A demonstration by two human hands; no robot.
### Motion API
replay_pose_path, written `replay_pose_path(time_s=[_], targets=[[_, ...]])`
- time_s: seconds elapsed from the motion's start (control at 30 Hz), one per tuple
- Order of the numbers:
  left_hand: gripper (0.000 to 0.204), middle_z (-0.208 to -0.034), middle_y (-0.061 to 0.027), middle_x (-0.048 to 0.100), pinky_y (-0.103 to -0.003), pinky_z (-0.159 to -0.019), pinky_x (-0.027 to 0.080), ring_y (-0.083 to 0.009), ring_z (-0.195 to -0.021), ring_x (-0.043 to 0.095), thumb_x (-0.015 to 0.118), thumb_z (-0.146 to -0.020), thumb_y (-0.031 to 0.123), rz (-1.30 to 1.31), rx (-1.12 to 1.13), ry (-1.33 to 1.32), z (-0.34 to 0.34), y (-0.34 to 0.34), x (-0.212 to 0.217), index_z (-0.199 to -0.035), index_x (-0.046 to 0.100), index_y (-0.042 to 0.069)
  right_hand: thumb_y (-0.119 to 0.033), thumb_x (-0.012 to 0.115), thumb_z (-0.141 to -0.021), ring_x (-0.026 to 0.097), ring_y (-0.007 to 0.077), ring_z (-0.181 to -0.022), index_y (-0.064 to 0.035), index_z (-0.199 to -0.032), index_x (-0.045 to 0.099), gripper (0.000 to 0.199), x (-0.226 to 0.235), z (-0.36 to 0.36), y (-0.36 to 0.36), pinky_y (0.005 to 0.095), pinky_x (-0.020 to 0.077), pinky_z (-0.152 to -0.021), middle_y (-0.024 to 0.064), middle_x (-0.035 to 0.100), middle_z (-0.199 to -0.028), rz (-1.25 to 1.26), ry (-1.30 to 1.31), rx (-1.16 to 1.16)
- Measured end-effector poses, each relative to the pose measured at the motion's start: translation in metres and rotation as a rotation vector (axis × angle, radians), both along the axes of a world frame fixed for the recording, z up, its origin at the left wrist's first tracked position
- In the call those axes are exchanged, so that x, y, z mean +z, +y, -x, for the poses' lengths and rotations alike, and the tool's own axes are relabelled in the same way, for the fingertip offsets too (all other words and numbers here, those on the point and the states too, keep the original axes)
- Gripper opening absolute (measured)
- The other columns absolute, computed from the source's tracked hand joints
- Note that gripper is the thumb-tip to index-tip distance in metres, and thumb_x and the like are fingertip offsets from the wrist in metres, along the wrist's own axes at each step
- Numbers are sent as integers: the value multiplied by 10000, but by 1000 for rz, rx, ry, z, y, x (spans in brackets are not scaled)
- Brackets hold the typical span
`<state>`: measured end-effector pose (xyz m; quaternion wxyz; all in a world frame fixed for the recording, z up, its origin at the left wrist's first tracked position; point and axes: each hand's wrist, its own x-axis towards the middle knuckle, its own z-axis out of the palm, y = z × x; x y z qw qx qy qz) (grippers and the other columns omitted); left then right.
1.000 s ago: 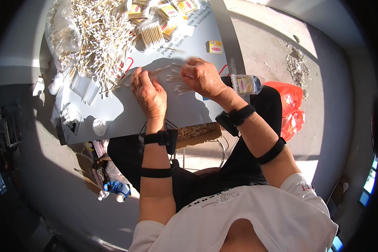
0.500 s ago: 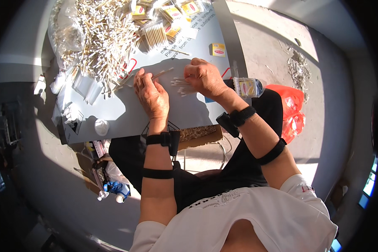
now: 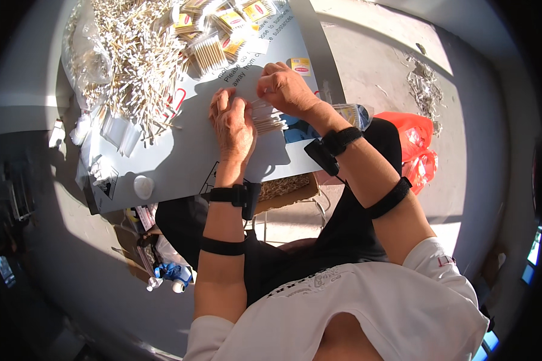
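Over the near part of the bench [image 3: 190, 165], between my two grips: a row of cotton swabs [image 3: 272, 124], side by side, with what may be clear film over part of it. Left grip [image 3: 232, 123] just beside the row's left, fingers bent; whether they clamp anything, I cannot tell. Right grip [image 3: 286, 93] at the far right of the row, fingers curled together; whether film or stick sits between the tips is hidden. Good handling here, I judge: light pressure, tips level, no stick crossing its neighbour, no sharp tug on any film.

Past the right grip, a small yellow card [image 3: 300, 66]. Farther out, packs with yellow cards [image 3: 232, 21]; left of them, a big heap of loose swabs [image 3: 135, 60], clear sleeves [image 3: 120, 133] at its near end. Below the near edge, a cardboard box [image 3: 286, 197]. Off to the right, red bags [image 3: 412, 141].
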<state>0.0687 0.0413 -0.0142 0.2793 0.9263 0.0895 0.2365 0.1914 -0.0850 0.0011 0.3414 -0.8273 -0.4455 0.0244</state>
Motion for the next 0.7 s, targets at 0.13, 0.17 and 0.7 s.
replay_pose_path(time_s=[0.13,0.17,0.7], targets=[[542,-1457,-191,371,-523,-1128,219,-356,-1408,256,579,-915,335,-217,20,119,20,-30,14,-1327,471,0,14,642,-741,599,282,-974,-33,-793,674,77,-2,14,-26,360,485,-873,93,624,-994,-164,157,-20],[781,-1552,-187,229,-520,-1165,122,-336,-1459,150,496,-925,515,-233,-44,313,23,-33,11,-1471,283,1,26,622,-802,612,256,-1008,5,-848,670,70,-1,21,-29,331,486,-888,86,632,-1062,-207,278,-124],[624,-1551,-238,174,-478,-1172,149,-372,-1451,147,471,-989,305,161,17,47,20,-38,13,-1465,253,-33,-213,482,-1013,408,260,-1326,7,-1317,514,376,-12,77,-40,347,329,-1084,155,425,-1442,-796,581,-408]])
